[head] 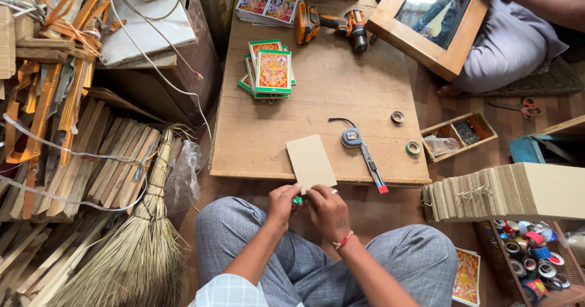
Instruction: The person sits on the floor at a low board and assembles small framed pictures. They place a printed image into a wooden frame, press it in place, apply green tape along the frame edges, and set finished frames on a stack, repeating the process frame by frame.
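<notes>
Seated on the floor at a low wooden table. Left hand and right hand are both closed on the lower edge of a plain brown backing board, held tilted over the table's near edge; something small and green shows between the fingers, kind unclear. The board looks bare, no print mounted yet. A stack of green-bordered prints waits mid-table. Tape measure, utility knife and cordless drill lie untouched. Early stage, by my reading.
</notes>
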Available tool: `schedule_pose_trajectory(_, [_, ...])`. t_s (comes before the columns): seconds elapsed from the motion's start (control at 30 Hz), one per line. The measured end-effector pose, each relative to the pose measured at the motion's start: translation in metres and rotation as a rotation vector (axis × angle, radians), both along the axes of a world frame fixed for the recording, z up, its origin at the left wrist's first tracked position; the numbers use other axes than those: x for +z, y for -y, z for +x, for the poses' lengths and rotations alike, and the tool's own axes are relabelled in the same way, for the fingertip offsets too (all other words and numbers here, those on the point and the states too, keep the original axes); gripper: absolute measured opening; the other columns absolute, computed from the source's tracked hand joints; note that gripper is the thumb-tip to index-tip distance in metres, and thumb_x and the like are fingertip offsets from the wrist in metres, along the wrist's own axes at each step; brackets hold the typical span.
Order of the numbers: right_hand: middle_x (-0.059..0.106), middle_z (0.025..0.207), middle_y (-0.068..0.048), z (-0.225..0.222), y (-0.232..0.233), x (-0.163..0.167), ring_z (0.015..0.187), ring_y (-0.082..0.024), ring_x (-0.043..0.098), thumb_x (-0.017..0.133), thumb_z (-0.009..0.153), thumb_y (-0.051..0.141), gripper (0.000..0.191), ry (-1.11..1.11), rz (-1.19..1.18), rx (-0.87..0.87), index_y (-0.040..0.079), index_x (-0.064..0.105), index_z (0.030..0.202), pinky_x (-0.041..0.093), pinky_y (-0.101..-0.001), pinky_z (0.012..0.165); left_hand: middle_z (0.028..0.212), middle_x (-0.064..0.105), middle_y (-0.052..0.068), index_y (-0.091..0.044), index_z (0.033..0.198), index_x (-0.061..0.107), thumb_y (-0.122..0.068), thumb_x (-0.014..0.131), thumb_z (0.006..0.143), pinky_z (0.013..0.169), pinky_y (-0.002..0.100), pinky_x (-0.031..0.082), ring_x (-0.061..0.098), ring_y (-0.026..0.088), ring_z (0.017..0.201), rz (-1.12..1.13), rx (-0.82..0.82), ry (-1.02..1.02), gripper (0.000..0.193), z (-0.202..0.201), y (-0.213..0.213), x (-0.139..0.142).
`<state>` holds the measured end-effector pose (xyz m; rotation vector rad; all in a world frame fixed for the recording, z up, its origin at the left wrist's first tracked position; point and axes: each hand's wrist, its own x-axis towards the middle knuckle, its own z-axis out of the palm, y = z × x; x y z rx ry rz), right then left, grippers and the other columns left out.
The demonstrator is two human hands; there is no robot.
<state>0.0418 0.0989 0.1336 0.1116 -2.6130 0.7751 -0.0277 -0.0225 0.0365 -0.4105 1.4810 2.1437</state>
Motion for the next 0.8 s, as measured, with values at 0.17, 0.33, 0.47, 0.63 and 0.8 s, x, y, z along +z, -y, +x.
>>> schedule_pose_trajectory(0.17, [0.074, 0.106, -0.011, 0.023, -0.004, 0.026, 0.094, -0.029, 0.072, 0.08, 0.08, 0.009, 0.025, -0.088, -0.242, -0.183, 0.007, 0.074, 0.105, 0.057, -0.0354, 0.082, 0.069, 0.067, 0.004, -0.005, 0.092, 0.078, -0.014, 0.078, 0.082, 0.048, 0.028, 0.044, 0.06, 0.012, 0.054, -0.105, -0.057, 0.058, 0.013, -0.001, -0.001, -0.014])
schedule_pose_trajectory(0.33, [0.076, 0.105, -0.01, 0.103, -0.089, 0.041, 0.098, -0.023, 0.073, 0.076, 0.09, 0.004, 0.016, -0.266, -0.226, -0.553, 0.006, 0.073, 0.106, 0.057, -0.0341, 0.088, 0.073, 0.07, 0.003, -0.004, 0.091, 0.076, -0.008, 0.078, 0.079, 0.052, 0.027, 0.047, 0.062, 0.012, 0.057, -0.085, -0.081, -0.005, 0.013, -0.006, 0.003, -0.019])
schedule_pose_trajectory(0.47, [0.073, 0.105, -0.014, 0.185, -0.189, 0.018, 0.094, -0.025, 0.07, 0.077, 0.092, 0.011, 0.021, -0.253, -0.224, -1.048, 0.0, 0.072, 0.11, 0.057, -0.0352, 0.085, 0.069, 0.066, 0.004, -0.005, 0.089, 0.074, -0.009, 0.077, 0.08, 0.05, 0.028, 0.046, 0.06, 0.013, 0.054, -0.12, -0.162, 0.045, 0.011, -0.011, 0.008, -0.014])
schedule_pose_trajectory(0.63, [0.073, 0.108, -0.025, 0.258, -0.27, -0.061, 0.099, -0.039, 0.071, 0.091, 0.07, 0.04, 0.065, 0.207, -0.038, -1.224, -0.008, 0.072, 0.11, 0.055, -0.0448, 0.091, 0.069, 0.066, 0.003, -0.005, 0.091, 0.073, -0.012, 0.076, 0.083, 0.051, 0.027, 0.047, 0.061, 0.012, 0.056, -0.131, -0.152, 0.032, 0.012, -0.01, 0.007, -0.004])
schedule_pose_trajectory(0.8, [0.066, 0.114, -0.033, 0.27, -0.275, -0.095, 0.102, -0.048, 0.065, 0.1, 0.057, 0.047, 0.092, 0.323, 0.052, -1.155, -0.011, 0.066, 0.12, 0.052, -0.051, 0.087, 0.069, 0.067, 0.004, -0.005, 0.095, 0.072, -0.017, 0.073, 0.088, 0.051, 0.027, 0.047, 0.061, 0.013, 0.056, -0.14, -0.08, 0.023, 0.014, -0.006, 0.014, 0.004])
